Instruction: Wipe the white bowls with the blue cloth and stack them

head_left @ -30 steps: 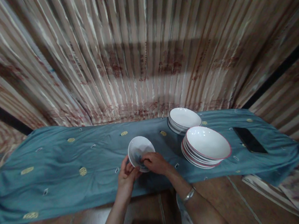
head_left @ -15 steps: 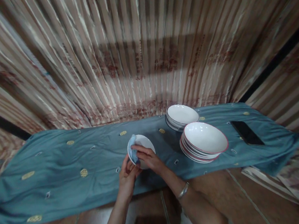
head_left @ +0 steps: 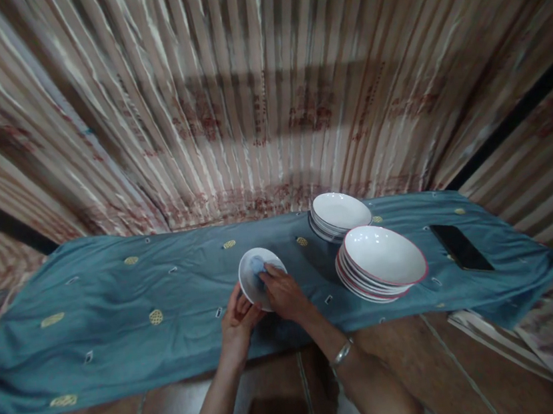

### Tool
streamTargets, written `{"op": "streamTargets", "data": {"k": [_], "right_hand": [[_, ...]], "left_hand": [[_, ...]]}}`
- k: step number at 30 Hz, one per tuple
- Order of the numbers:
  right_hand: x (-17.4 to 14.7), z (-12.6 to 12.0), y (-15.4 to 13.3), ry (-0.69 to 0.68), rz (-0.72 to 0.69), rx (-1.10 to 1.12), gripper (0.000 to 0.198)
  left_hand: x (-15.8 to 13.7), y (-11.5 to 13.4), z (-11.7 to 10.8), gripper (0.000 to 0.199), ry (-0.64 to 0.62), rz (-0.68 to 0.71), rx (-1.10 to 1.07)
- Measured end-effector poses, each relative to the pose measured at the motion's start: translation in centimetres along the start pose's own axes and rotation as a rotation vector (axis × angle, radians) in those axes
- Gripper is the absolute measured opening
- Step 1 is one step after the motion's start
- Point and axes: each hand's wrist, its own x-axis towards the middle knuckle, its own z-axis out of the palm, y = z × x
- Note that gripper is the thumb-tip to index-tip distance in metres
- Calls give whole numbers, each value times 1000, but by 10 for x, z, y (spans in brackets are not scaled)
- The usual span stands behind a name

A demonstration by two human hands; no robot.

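A small white bowl (head_left: 248, 284) is tilted above the cloth-covered table, its inside facing me. My left hand (head_left: 238, 318) grips it by the lower left rim, thumb in front. Inside the bowl, my right hand (head_left: 283, 291) presses a light blue cloth (head_left: 257, 266) against the surface, its fingers closed on it. The cloth is slightly blurred and partly hidden by the fingers. A silver bracelet (head_left: 342, 351) circles the right wrist.
To the right stands a stack of red-rimmed white bowls (head_left: 386, 257), with dark-rimmed white bowls (head_left: 342, 212) stacked behind it. A black phone (head_left: 461, 247) lies farther right on the teal tablecloth (head_left: 116, 300). A pleated curtain (head_left: 248, 136) hangs behind.
My right hand has moved the blue cloth from the bowl's left rim to its upper middle. The left hand still holds the bowl, which now faces me slightly more.
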Motion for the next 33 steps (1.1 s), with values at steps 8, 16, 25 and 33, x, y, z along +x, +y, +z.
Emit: {"op": "streamTargets", "data": {"k": [8,16,25,33], "right_hand": [[-3,-10,6,-185,67,393,31],[-2,-13,-18,-102,255,1098,34],[0,-14,-28,191,-21,618,48],[7,-14,-14,199,-7,180,50]], "left_hand": [[4,-1,-2,83,-13,-21,-25],[3,0,-4,81,-33,-9,-15],[-1,-3,0,77,-81,38,-8],[-1,-9,5,78,-51,91,75]]}}
